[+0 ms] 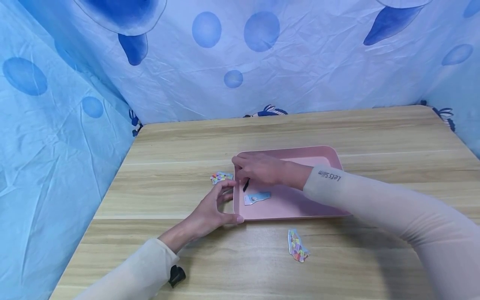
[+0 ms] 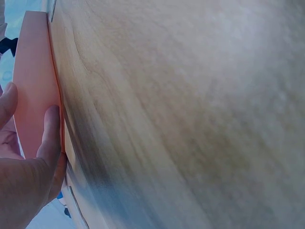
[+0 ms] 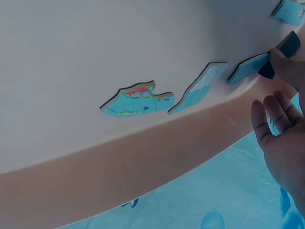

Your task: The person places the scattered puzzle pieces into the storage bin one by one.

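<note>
A pink tray [image 1: 300, 212] lies on the table. My left hand [image 1: 208, 210] grips its left end, thumb at the near corner and fingers along the outer wall [image 2: 35, 71]. Inside the tray, my right hand [image 1: 262, 168] is at the far left corner, pinching a dark blue puzzle piece [image 3: 288, 45] by its thumb. Right beside that piece lies a blue puzzle piece [image 3: 249, 67]. A pale blue piece [image 3: 198, 89] and a colourful piece [image 3: 138, 101] follow along the tray wall. Nearer the front of the tray is another light blue piece [image 1: 257, 198].
Two colourful puzzle pieces lie on the wooden table [image 1: 168, 166]: one piece [image 1: 221, 177] left of the tray, another piece [image 1: 298, 246] in front of it. A blue sea-patterned curtain [image 1: 232, 54] hangs behind and at the sides of the table.
</note>
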`<action>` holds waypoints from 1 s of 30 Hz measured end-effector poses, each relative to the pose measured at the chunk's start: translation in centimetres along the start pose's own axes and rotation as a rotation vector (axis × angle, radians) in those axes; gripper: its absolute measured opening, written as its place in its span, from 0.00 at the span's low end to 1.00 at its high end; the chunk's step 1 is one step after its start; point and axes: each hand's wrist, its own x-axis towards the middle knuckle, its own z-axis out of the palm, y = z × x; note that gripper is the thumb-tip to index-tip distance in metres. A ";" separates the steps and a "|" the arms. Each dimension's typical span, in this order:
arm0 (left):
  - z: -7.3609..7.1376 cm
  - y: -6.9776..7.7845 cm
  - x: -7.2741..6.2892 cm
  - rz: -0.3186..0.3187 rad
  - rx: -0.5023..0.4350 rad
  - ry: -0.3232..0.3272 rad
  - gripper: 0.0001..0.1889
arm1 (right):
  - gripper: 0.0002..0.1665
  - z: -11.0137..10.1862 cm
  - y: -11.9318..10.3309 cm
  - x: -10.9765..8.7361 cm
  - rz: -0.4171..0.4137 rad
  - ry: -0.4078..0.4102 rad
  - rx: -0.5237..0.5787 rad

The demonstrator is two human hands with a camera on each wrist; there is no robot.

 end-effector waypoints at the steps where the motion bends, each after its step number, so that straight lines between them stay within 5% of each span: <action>1: 0.0 0.0 0.0 0.000 -0.004 0.000 0.45 | 0.04 0.0 0.0 0.0 0.004 0.002 0.001; 15: 0.1 0.0 0.0 0.005 -0.009 0.000 0.46 | 0.02 -0.5 -0.7 -0.5 0.104 -0.077 0.038; 26: 0.1 0.1 -0.1 0.001 0.000 0.001 0.46 | 0.17 -1.0 -0.4 -1.0 0.161 -0.055 0.094; 30: 0.1 0.0 -0.1 0.003 -0.004 -0.001 0.46 | 0.11 -1.1 -0.4 -1.3 0.179 -0.080 0.103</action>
